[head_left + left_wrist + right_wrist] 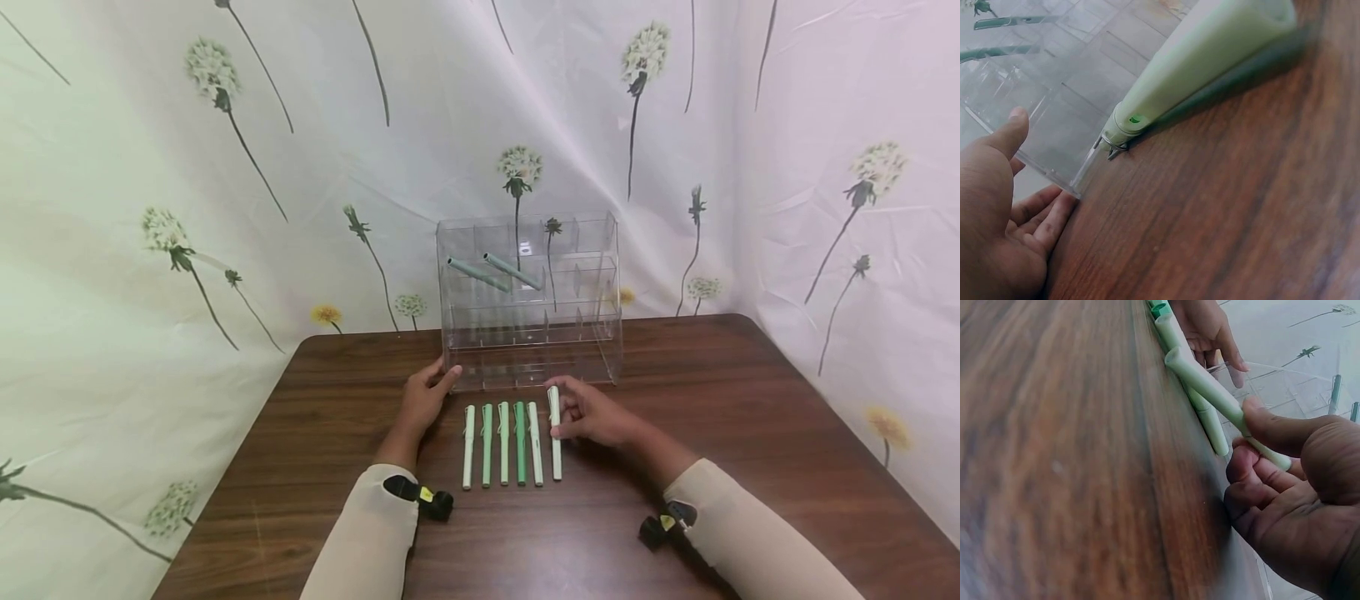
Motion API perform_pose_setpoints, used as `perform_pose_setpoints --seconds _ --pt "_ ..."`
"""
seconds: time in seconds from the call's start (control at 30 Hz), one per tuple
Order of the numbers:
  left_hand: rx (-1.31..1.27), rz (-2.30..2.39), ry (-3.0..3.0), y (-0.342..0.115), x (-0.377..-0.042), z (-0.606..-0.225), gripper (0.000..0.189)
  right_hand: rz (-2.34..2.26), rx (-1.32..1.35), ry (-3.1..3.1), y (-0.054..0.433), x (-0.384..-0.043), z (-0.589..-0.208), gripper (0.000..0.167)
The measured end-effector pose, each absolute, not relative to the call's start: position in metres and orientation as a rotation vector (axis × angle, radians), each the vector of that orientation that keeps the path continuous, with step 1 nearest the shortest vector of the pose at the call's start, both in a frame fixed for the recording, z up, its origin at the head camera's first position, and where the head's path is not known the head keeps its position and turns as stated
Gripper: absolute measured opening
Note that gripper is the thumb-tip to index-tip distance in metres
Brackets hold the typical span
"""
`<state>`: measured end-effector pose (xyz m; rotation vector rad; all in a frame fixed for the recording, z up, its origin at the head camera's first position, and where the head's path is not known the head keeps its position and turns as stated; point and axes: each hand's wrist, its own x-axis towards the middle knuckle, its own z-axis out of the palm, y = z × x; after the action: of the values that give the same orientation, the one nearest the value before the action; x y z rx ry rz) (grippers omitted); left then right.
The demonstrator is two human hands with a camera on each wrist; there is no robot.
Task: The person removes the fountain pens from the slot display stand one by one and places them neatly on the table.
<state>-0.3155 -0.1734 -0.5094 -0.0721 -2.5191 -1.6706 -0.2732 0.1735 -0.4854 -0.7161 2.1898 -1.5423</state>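
Note:
My right hand [597, 417] pinches a pale green-white pen [1210, 390] between thumb and fingers, at the right end of a row of pens. In the row lie a whitish pen [468, 454], light green pens [487, 454], a darker green pen [521, 450] and another whitish pen [536, 450], side by side with clips away from me. My left hand [422, 402] holds the lower left corner of a clear stepped organizer [495, 345], thumb on its front and fingers at its side. Two grey-green pens [480, 274] lean in the organizer's upper compartments.
The brown wooden table [525, 550] carries everything. Behind it hangs a white cloth [420, 167] printed with dandelions, close to the organizer's back. Black wrist cameras [436, 504] sit on both forearms.

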Motion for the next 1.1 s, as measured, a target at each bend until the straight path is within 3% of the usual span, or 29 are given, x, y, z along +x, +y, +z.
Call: perform_pose_setpoints --seconds 0.43,1.1 --pt "-0.071 -1.671 -2.534 -0.173 -0.315 -0.509 0.074 -1.377 -0.821 2.319 0.175 -0.277 -0.494 0.084" --pt "-0.044 -1.689 -2.525 -0.174 -0.317 -0.510 0.072 -1.280 -0.732 2.363 0.169 -0.283 -0.498 0.086"
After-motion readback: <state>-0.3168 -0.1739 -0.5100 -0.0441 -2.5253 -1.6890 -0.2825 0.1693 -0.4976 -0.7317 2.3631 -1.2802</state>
